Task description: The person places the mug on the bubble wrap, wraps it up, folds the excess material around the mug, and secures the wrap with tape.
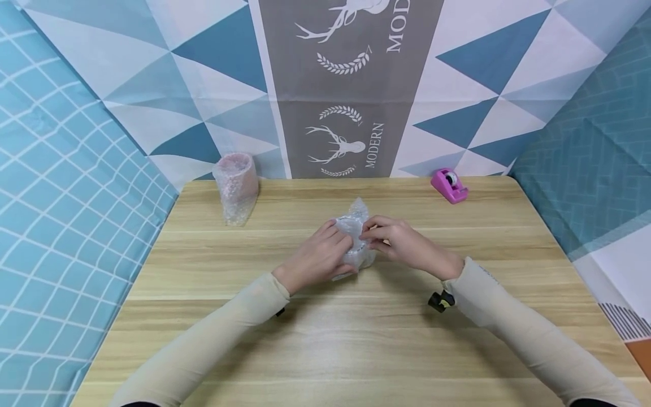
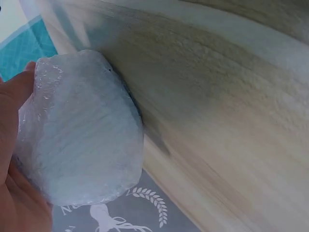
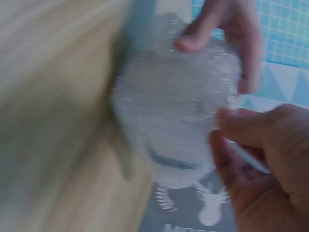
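A whitish bundle in clear bubble wrap [image 1: 352, 227] is between both hands, close over the middle of the table. My left hand [image 1: 320, 253] grips it from the left; in the left wrist view the thumb lies along its edge and the palm is behind it. From the right, my right hand [image 1: 404, 242] pinches the edge of the bubble wrap between thumb and fingertips, as the right wrist view shows. Rounded and smooth under the film, the bundle [image 2: 89, 130] has a dark curved mark on its side in the right wrist view. The wrap hides what is inside.
A pink cylinder in bubble wrap [image 1: 237, 183] stands at the table's back left. At the back right sits a pink tape dispenser [image 1: 450, 185] with a roll in it. The wooden table [image 1: 325, 345] backs onto a patterned cloth wall [image 1: 335, 85].
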Demonstrator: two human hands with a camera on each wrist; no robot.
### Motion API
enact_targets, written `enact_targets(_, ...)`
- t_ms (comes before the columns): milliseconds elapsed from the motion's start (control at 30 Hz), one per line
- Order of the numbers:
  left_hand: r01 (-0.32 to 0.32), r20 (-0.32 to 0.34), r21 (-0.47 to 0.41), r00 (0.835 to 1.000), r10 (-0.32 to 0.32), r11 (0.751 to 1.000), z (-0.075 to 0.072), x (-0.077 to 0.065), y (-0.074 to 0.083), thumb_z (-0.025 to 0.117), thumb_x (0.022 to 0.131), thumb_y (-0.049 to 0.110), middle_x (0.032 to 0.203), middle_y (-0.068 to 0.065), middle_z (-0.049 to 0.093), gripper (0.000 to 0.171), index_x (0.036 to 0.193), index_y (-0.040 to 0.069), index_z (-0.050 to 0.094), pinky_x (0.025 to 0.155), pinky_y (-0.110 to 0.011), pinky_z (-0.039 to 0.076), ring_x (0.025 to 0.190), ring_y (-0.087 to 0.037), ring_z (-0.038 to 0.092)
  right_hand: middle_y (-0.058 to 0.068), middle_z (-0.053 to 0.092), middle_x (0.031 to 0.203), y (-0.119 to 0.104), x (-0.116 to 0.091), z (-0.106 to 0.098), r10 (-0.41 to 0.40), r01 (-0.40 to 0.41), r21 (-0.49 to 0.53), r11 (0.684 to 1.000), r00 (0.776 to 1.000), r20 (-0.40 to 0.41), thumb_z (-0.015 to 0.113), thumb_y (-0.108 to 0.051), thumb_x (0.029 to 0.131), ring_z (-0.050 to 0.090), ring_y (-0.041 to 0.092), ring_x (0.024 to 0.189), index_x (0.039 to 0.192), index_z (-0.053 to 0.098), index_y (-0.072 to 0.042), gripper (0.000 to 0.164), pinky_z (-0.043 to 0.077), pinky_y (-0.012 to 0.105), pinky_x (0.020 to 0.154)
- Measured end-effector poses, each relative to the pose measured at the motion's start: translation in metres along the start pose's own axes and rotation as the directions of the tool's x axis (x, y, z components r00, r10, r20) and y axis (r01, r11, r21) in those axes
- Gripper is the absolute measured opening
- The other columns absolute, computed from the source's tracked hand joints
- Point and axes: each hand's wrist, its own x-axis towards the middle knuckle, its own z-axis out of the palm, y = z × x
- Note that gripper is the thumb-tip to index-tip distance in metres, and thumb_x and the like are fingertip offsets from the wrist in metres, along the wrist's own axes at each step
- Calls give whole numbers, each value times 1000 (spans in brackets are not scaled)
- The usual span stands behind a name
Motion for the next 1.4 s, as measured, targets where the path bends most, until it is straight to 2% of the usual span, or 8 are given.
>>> enact_targets(100, 6, 6, -4, 1000, -6, 1000, -1, 1, 0, 70, 93, 54, 101, -7, 66, 48, 104, 8, 60, 119, -47, 39, 106, -29, 62, 13, 70, 120, -4, 3, -9, 24, -23, -17, 1000, 998, 62, 76, -1, 90, 70, 26, 108, 115, 76, -2, 25, 61, 39, 92)
enact_targets(200, 9, 1, -39, 1000, -9, 999, -2, 1, -2, 72, 92, 52, 100, -6, 66, 47, 101, 8, 60, 119, -48, 40, 105, -28, 62, 15, 69, 126, -2, 3, -18, 89, -89, 1, 996, 990, 106, 72, -6, 95, 70, 28, 109, 122, 72, -3, 27, 61, 40, 91)
enact_targets(333, -11, 3, -102, 1000, 11, 995, -3, 1, -7, 76, 90, 49, 101, -5, 66, 44, 100, 9, 59, 120, -49, 38, 106, -27, 62, 16, 68, 130, 10, -4, -35, 224, -229, 35, 973, 969, 100, 67, -13, 100, 70, 27, 105, 130, 67, -2, 32, 62, 41, 87)
enact_targets(567, -94, 30, -184, 994, 101, 978, -4, -1, -22, 75, 91, 47, 96, -2, 65, 41, 99, 9, 59, 123, -49, 34, 106, -24, 62, 23, 68, 129, 48, -25, -70, 386, -389, 42, 920, 920, 64, 66, -21, 101, 69, 36, 111, 134, 62, 2, 41, 58, 55, 95)
enact_targets(767, -131, 51, -234, 988, 147, 963, -8, -1, -30, 78, 87, 47, 93, -2, 63, 44, 99, 10, 58, 123, -50, 34, 107, -25, 61, 31, 62, 133, 79, -36, -93, 538, -540, -8, 842, 837, 95, 69, -32, 99, 63, 46, 118, 141, 54, 6, 59, 55, 60, 98)
enact_targets(1000, -136, 81, -259, 984, 161, 956, -9, -2, -36, 78, 84, 49, 94, -2, 62, 46, 99, 10, 57, 125, -50, 31, 110, -25, 59, 37, 55, 138, 113, -42, -115, 663, -662, -49, 748, 741, 107, 66, -40, 100, 59, 51, 122, 143, 48, 12, 70, 57, 58, 94)
enact_targets(1200, -142, 73, -254, 983, 166, 957, -5, -4, -38, 76, 87, 50, 95, -2, 62, 45, 100, 11, 58, 126, -51, 29, 112, -25, 59, 42, 48, 142, 139, -48, -127, 725, -723, -59, 688, 681, 103, 57, -33, 105, 48, 56, 131, 146, 40, 17, 68, 47, 66, 104)
enact_targets(1400, -153, 57, -256, 983, 174, 954, -4, -4, -37, 75, 87, 51, 94, -2, 62, 45, 99, 11, 58, 125, -53, 30, 112, -25, 59, 43, 49, 138, 168, -59, -123, 773, -771, -58, 634, 630, 71, 50, -36, 106, 51, 54, 126, 142, 43, 20, 67, 48, 66, 103)
